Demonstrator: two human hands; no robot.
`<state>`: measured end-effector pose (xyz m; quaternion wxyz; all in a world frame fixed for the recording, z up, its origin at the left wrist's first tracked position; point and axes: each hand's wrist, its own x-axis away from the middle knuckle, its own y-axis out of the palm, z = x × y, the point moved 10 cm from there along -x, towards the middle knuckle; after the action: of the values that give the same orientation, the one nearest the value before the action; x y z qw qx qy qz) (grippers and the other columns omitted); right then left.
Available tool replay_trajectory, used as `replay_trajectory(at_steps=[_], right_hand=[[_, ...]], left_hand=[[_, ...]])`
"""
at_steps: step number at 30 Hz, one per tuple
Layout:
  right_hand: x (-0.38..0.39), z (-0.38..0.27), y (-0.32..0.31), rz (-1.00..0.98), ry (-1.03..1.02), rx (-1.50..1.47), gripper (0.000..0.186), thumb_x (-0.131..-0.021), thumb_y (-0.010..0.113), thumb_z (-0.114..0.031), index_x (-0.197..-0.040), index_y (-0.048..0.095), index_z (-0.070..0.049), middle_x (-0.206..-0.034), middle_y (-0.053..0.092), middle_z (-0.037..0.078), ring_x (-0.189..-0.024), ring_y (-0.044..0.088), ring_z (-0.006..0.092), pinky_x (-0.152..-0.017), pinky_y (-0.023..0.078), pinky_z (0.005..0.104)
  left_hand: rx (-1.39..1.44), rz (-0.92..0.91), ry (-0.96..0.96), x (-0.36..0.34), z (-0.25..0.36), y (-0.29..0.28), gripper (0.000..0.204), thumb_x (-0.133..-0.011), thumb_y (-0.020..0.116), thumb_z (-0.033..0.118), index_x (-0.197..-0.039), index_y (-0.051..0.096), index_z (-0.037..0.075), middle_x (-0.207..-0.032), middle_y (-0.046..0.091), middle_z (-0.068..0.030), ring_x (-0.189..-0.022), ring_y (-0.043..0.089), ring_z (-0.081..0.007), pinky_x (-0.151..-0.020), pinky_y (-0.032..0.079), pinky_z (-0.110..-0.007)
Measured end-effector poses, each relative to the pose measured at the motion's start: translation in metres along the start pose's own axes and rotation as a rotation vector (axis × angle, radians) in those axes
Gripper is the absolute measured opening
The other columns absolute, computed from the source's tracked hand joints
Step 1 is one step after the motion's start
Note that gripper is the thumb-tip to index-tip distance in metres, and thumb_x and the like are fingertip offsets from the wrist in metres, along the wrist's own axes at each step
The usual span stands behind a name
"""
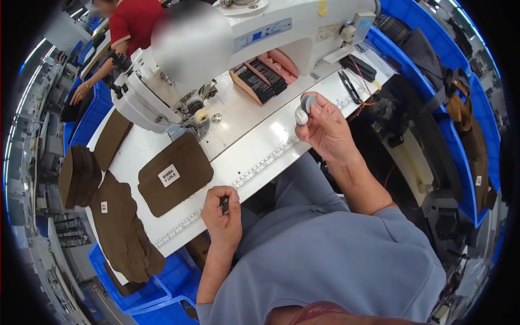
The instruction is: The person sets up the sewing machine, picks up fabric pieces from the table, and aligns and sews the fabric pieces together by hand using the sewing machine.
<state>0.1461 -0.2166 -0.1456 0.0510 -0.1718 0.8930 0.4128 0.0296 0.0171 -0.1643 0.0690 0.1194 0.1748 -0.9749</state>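
My right hand (pixel 330 130) is raised over the table's front edge, right of the sewing machine head. Its fingertips pinch two small round bobbins (pixel 301 116), one pale and one grey. My left hand (pixel 221 214) is closed at the front edge of the table. A small dark metal piece (pixel 225 203) shows between its thumb and curled fingers; most of it is hidden. Beside that hand lies a flat brown fabric panel (pixel 189 181) with rounded corners and a white label. The white sewing machine (pixel 146 92) stands beyond, its needle area apart from both hands.
Brown fabric pieces (pixel 122 233) are stacked at the table's left. An open pink-and-black box (pixel 262 78) sits under the machine arm. Black thread snips (pixel 349 86) lie at right. Blue bins (pixel 476 146) flank the table. Another person (pixel 132 27) works at the far left.
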Motion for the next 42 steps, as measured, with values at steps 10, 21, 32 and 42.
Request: replay_trajectory(at_steps=[10, 21, 32, 42], right_hand=[[0.021, -0.032, 0.013, 0.129, -0.161, 0.630, 0.015, -0.092, 0.069, -0.006, -0.105, 0.066, 0.000, -0.083, 0.064, 0.001, -0.081, 0.059, 0.0066, -0.075, 0.047, 0.0219], [0.033, 0.063, 0.077, -0.300, 0.062, 0.999, 0.020, -0.076, 0.083, -0.011, -0.092, 0.072, -0.006, -0.075, 0.054, 0.000, -0.063, 0.044, 0.0095, -0.058, 0.035, 0.0247], [0.036, 0.076, 0.072, -0.295, 0.147, 1.072, 0.022, -0.074, 0.086, -0.016, -0.085, 0.069, -0.007, -0.077, 0.057, -0.001, -0.063, 0.047, 0.0077, -0.054, 0.038, 0.0235], [0.034, 0.070, 0.066, -0.239, 0.057, 1.136, 0.023, -0.076, 0.085, -0.018, -0.080, 0.066, -0.006, -0.076, 0.058, 0.002, -0.058, 0.049, 0.0102, -0.053, 0.040, 0.0258]], left_hand=[[0.116, 0.061, -0.096, -0.008, 0.000, -0.011, 0.016, -0.093, 0.064, 0.004, -0.106, 0.057, 0.005, -0.102, 0.058, -0.0026, -0.078, 0.048, -0.0052, -0.070, 0.041, -0.020], [0.574, -0.336, -0.085, -0.006, 0.013, 0.039, 0.045, -0.094, 0.042, -0.010, -0.136, 0.034, 0.001, -0.142, 0.043, -0.0147, -0.126, 0.049, -0.0195, -0.105, 0.040, -0.032], [0.116, -0.364, 0.076, -0.004, 0.027, 0.034, 0.067, -0.080, 0.044, -0.018, -0.142, 0.028, 0.004, -0.150, 0.039, -0.0203, -0.132, 0.047, -0.0258, -0.103, 0.040, -0.033], [0.142, -0.384, 0.134, -0.002, 0.031, 0.039, 0.063, -0.089, 0.047, -0.014, -0.144, 0.023, 0.005, -0.152, 0.037, -0.0219, -0.138, 0.043, -0.0279, -0.102, 0.046, -0.034]])
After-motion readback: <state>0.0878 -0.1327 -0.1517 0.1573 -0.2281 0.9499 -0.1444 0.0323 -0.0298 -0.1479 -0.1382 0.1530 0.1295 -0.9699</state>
